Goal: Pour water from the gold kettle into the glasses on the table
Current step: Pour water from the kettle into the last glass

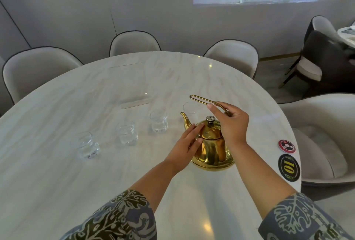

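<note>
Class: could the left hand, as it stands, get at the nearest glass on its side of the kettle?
Probably yes: the left hand rests against the gold kettle, and bare table separates it from that glass.

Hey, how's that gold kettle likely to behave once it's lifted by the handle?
The gold kettle looks like polished metal, so probably rigid and slippery. Its thin wire handle seems hinged, so the kettle may swing. The left hand resting near the lid suggests it needs steadying.
</note>
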